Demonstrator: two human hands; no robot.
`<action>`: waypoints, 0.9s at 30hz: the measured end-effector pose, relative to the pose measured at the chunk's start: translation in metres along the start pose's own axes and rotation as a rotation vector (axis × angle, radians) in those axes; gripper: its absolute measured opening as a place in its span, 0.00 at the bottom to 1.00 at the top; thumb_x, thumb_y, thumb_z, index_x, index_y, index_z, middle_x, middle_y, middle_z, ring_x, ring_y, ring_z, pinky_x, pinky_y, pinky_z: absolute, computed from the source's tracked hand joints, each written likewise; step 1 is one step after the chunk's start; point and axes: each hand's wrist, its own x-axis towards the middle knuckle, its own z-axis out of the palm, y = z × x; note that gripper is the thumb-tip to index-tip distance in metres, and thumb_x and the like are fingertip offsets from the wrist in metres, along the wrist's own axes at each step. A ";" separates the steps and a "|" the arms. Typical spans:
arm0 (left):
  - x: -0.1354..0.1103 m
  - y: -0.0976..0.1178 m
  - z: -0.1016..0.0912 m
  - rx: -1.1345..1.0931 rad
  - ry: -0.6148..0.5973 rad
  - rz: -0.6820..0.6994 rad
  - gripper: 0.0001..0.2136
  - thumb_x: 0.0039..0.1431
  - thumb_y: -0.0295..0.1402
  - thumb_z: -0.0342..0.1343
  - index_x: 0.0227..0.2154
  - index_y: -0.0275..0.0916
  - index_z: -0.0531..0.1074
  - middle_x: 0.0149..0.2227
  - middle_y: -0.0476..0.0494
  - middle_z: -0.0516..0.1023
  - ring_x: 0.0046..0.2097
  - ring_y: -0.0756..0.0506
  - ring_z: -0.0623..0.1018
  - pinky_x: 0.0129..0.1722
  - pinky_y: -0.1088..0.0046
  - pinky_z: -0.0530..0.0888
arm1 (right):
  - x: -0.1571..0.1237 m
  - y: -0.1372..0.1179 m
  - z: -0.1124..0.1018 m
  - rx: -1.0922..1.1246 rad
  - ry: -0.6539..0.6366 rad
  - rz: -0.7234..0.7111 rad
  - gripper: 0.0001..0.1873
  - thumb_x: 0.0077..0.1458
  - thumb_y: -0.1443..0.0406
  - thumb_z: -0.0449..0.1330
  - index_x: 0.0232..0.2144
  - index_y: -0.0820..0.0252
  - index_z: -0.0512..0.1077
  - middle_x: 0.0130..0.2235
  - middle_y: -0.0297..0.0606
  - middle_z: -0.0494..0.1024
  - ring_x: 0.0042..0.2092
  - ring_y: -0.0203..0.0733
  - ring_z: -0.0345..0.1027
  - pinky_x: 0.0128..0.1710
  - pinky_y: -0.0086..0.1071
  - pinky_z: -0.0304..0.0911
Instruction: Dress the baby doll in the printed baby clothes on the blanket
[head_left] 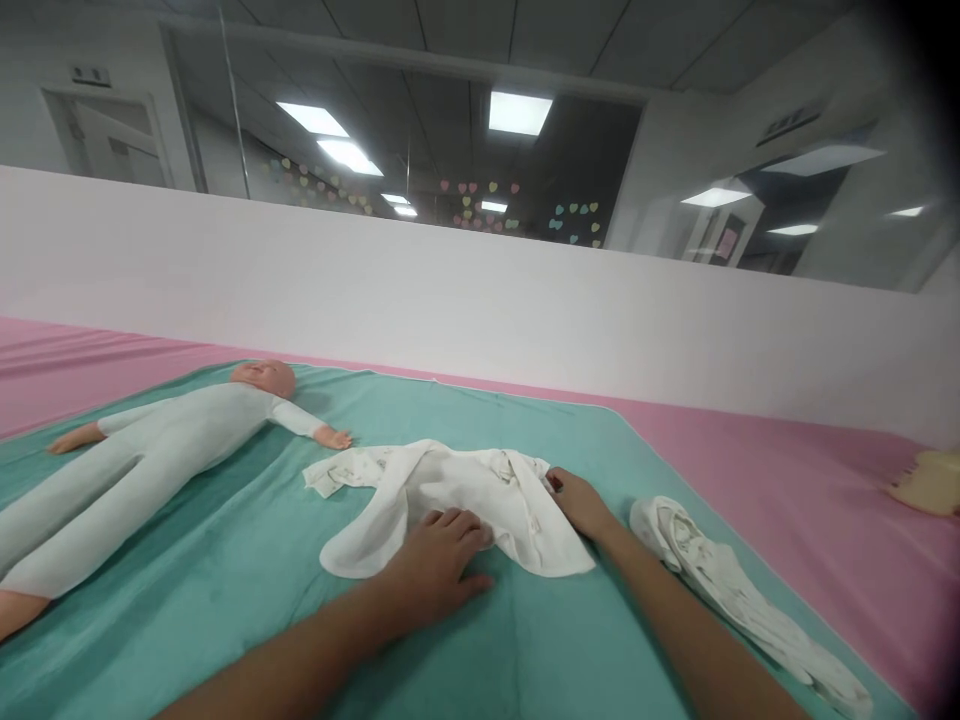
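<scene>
A white baby shirt [517,525] with small printed figures on its sleeve lies opened out on the green blanket [300,610], its front flaps spread apart. My left hand [442,560] rests at the lower middle of the shirt, palm down, thumb held away from the fingers. At the shirt's right side, my right hand [581,503] curls its fingers round the cloth by the shoulder; the fingertips are partly hidden. To the left lies a baby doll [172,440] in a pale suit, on its back, one hand close to the shirt's left sleeve.
A bunched white printed garment [735,585] lies right of my right forearm. Pink cloth [795,480] surrounds the blanket, with a yellowish object [930,482] at the far right edge. Behind stands a low white wall [450,300] with glass above it.
</scene>
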 end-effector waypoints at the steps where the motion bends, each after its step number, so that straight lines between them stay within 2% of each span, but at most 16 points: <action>1: 0.001 0.000 0.004 0.020 0.005 -0.036 0.13 0.55 0.39 0.52 0.44 0.45 0.66 0.45 0.47 0.70 0.46 0.43 0.67 0.45 0.65 0.64 | 0.005 0.001 0.002 -0.001 0.002 -0.020 0.09 0.44 0.58 0.56 0.26 0.57 0.65 0.26 0.31 0.69 0.29 0.37 0.59 0.28 0.29 0.50; 3: 0.003 -0.005 0.011 0.076 0.016 -0.084 0.09 0.59 0.35 0.47 0.40 0.42 0.68 0.41 0.44 0.70 0.43 0.43 0.68 0.42 0.64 0.64 | 0.016 0.007 0.005 0.054 0.067 -0.023 0.09 0.45 0.58 0.54 0.24 0.57 0.63 0.23 0.29 0.66 0.27 0.36 0.57 0.27 0.28 0.48; 6: 0.005 -0.016 0.016 0.147 0.031 -0.093 0.10 0.62 0.32 0.41 0.35 0.40 0.68 0.37 0.43 0.69 0.40 0.44 0.67 0.40 0.63 0.64 | 0.033 0.022 0.005 0.119 0.254 0.039 0.08 0.45 0.59 0.53 0.25 0.57 0.61 0.23 0.28 0.63 0.27 0.36 0.55 0.26 0.28 0.48; 10: 0.005 -0.016 0.009 0.134 -0.017 -0.017 0.09 0.60 0.29 0.41 0.30 0.38 0.66 0.34 0.44 0.69 0.36 0.46 0.66 0.36 0.66 0.62 | 0.054 0.037 -0.003 -0.028 0.420 0.030 0.03 0.43 0.66 0.51 0.24 0.57 0.58 0.24 0.30 0.61 0.27 0.36 0.54 0.26 0.29 0.46; 15: -0.001 0.000 -0.013 -0.054 -0.084 0.034 0.06 0.59 0.27 0.43 0.27 0.38 0.62 0.30 0.47 0.69 0.31 0.49 0.66 0.31 0.72 0.62 | 0.070 0.043 -0.008 -0.220 0.477 -0.051 0.05 0.43 0.72 0.48 0.26 0.58 0.60 0.30 0.34 0.63 0.28 0.36 0.52 0.26 0.30 0.42; 18: -0.004 0.002 -0.017 -0.157 -0.154 0.012 0.06 0.58 0.30 0.44 0.26 0.39 0.62 0.27 0.50 0.70 0.28 0.51 0.66 0.27 0.75 0.60 | 0.074 0.046 -0.008 -0.304 0.480 -0.016 0.07 0.46 0.72 0.47 0.29 0.58 0.62 0.34 0.36 0.63 0.26 0.35 0.50 0.25 0.31 0.41; 20: -0.002 -0.004 -0.017 -0.225 -0.161 -0.055 0.07 0.57 0.32 0.46 0.26 0.39 0.64 0.26 0.52 0.70 0.27 0.51 0.67 0.26 0.76 0.60 | 0.075 0.050 -0.007 -0.313 0.465 0.030 0.07 0.47 0.70 0.48 0.29 0.58 0.64 0.36 0.37 0.63 0.26 0.35 0.51 0.25 0.31 0.42; 22: 0.001 -0.017 -0.018 -0.280 -0.079 -0.198 0.08 0.58 0.35 0.45 0.27 0.40 0.65 0.27 0.51 0.72 0.28 0.51 0.68 0.26 0.76 0.62 | 0.075 0.052 -0.008 -0.295 0.464 0.040 0.08 0.47 0.70 0.48 0.28 0.58 0.66 0.39 0.39 0.63 0.30 0.37 0.55 0.26 0.31 0.46; 24: 0.004 -0.038 -0.023 -0.259 0.090 -0.376 0.10 0.59 0.37 0.43 0.29 0.41 0.66 0.30 0.50 0.73 0.31 0.49 0.70 0.29 0.75 0.64 | 0.074 0.053 -0.009 -0.261 0.505 0.004 0.08 0.44 0.71 0.49 0.27 0.59 0.66 0.41 0.41 0.63 0.37 0.41 0.58 0.29 0.31 0.51; 27: 0.003 -0.081 -0.036 -0.026 0.320 -0.587 0.10 0.59 0.35 0.41 0.33 0.41 0.67 0.38 0.46 0.73 0.39 0.46 0.71 0.38 0.71 0.66 | 0.066 0.045 -0.011 -0.176 0.614 -0.084 0.10 0.41 0.73 0.49 0.28 0.60 0.66 0.42 0.43 0.64 0.44 0.45 0.58 0.38 0.33 0.55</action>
